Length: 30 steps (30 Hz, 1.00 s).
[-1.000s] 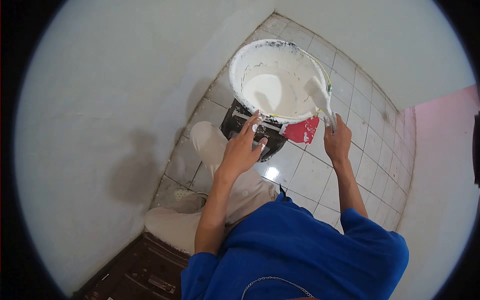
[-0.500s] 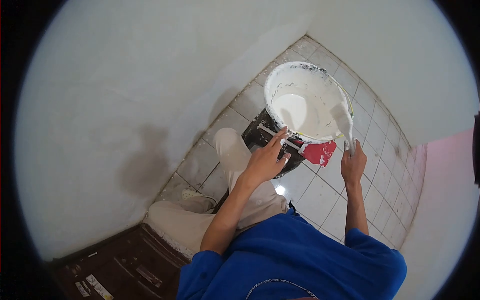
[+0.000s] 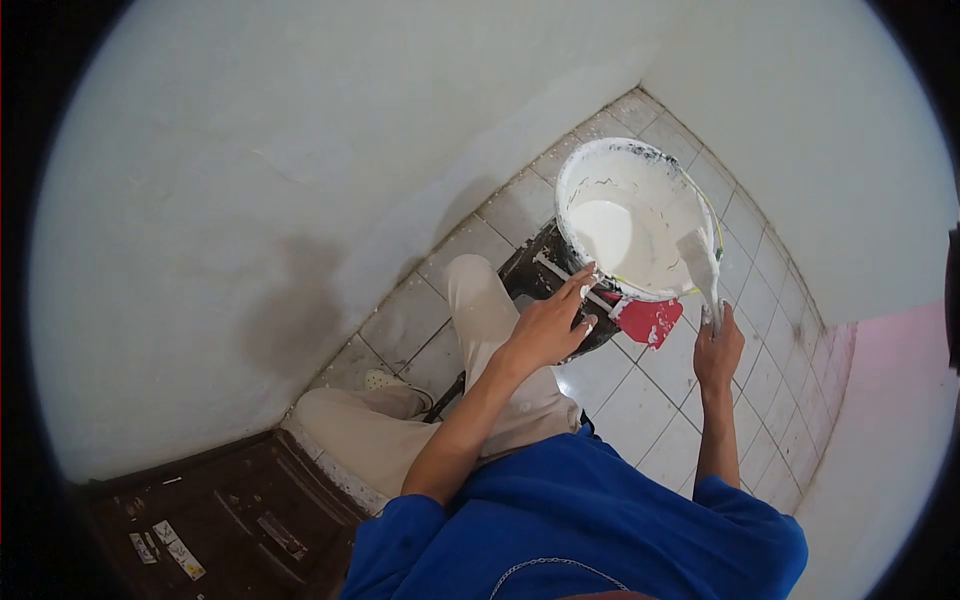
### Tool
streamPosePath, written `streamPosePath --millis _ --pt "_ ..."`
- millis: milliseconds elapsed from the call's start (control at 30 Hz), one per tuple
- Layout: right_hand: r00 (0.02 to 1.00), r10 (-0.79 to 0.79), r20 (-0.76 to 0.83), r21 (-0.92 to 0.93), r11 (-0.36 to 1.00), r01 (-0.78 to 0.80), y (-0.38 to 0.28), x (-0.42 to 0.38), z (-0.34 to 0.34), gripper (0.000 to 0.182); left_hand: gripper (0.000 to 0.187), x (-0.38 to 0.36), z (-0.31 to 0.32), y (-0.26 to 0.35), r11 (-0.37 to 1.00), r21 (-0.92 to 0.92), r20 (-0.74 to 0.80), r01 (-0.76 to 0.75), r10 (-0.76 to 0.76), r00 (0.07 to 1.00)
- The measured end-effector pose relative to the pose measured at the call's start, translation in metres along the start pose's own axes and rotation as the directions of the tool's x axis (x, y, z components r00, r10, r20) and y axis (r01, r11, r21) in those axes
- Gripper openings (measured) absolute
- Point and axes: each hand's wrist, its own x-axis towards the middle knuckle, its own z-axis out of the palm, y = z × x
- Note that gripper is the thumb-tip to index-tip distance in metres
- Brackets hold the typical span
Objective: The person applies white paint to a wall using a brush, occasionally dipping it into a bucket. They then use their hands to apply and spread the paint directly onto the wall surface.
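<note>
A white bucket [image 3: 572, 190] holds white paint [image 3: 605, 230], its inner wall streaked with paint and dark marks. My right hand [image 3: 718, 350] is closed round the handle of a paintbrush [image 3: 700, 262], whose white-coated bristles are over the bucket's near right side. With fingers stretched and paint-spotted, my left hand [image 3: 550, 328] is at the near rim; the index fingertip appears to touch it. Just beyond that hand lies a red flat-bladed tool [image 3: 650, 320] with a pale handle, partly hidden, on a black support [image 3: 530, 258] under the bucket.
A white wall [image 3: 250, 200] runs along the left, another [image 3: 820, 160] along the right. White floor tiles [image 3: 640, 400] surround the bucket. My bent leg [image 3: 480, 310] is beside the black support. A brown panel [image 3: 230, 520] with stickers is at lower left.
The whole view has shifted slightly, placing the bucket lower and further right. The brush has tilted, its bristles now away from the right rim. My left hand stays at the near rim.
</note>
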Motion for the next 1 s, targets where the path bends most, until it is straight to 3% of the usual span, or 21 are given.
streamPosePath --millis 67,167,267,367,467,567,667,867,1000 --pt "1.0 -0.014 0.001 -0.048 0.999 0.014 0.005 0.0 0.004 0.027 0.055 0.001 0.0 -0.001 1.0 0.0 0.0 -0.001 0.001 1.0" --pt "0.998 -0.021 -0.067 0.046 0.999 0.024 0.002 -0.001 0.003 0.028 0.057 0.0 -0.004 0.004 1.0 0.006 -0.008 -0.006 0.006 1.0" --pt "0.999 0.034 -0.018 0.08 0.996 -0.033 -0.012 0.001 -0.007 0.028 0.059 0.0 0.0 0.0 1.0 0.005 -0.014 -0.012 0.012 1.0" --pt "0.997 -0.033 0.07 -0.02 0.999 0.034 -0.001 0.003 0.002 0.028 0.059 -0.002 -0.004 0.004 0.999 0.029 0.017 0.014 -0.015 1.0" --pt "1.0 0.027 -0.014 0.089 0.996 -0.026 -0.009 0.002 -0.002 0.027 0.059 0.001 -0.002 0.002 1.0 0.021 0.001 -0.002 0.002 1.0" --pt "0.999 -0.02 0.047 0.017 1.0 0.02 -0.002 0.003 0.002 0.027 0.059 0.0 -0.001 0.001 1.0 0.007 0.011 -0.006 0.006 1.0" --pt "0.999 0.032 0.009 0.09 0.995 -0.032 -0.012 0.002 -0.007 0.028 0.06 0.001 0.001 -0.003 0.999 0.019 -0.007 -0.029 0.029 1.0" --pt "1.0 -0.001 0.017 0.024 1.0 0.001 -0.008 0.001 -0.002 0.026 0.06 -0.001 -0.004 0.004 1.0 0.009 0.038 0.018 -0.019 0.999" --pt "0.998 0.041 0.04 0.087 0.995 -0.044 -0.02 0.002 -0.011 0.028 0.06 0.001 0.0 0.0 1.0 -0.004 -0.016 -0.006 0.006 1.0"
